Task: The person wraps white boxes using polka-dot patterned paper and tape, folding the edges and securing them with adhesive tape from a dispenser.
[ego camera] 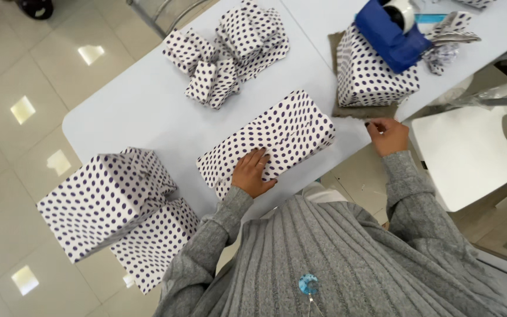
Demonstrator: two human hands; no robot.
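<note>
Dotted long box (274, 138) lies mid-table (142, 108), near front edge. Left hand (252, 174) flat on its near end, fingers spread, pressing (not gripping). Right hand (387, 135) at table edge beside cube box (368, 73), fingertips pinched together; what they hold, cannot tell. Blue tape dispenser (391, 29) atop cube box.

One long dotted box (268, 142) lies under the left hand (252, 174). Two big dotted boxes (104, 199) sit stacked to that hand's left. One dotted box (368, 73) stands just beyond the right hand (388, 136), with one blue tape dispenser (391, 26) on top. Farther out lies a heap of perhaps five small dotted parcels (227, 50), hard to separate. One white chair (470, 149) stands right of the right hand
</note>
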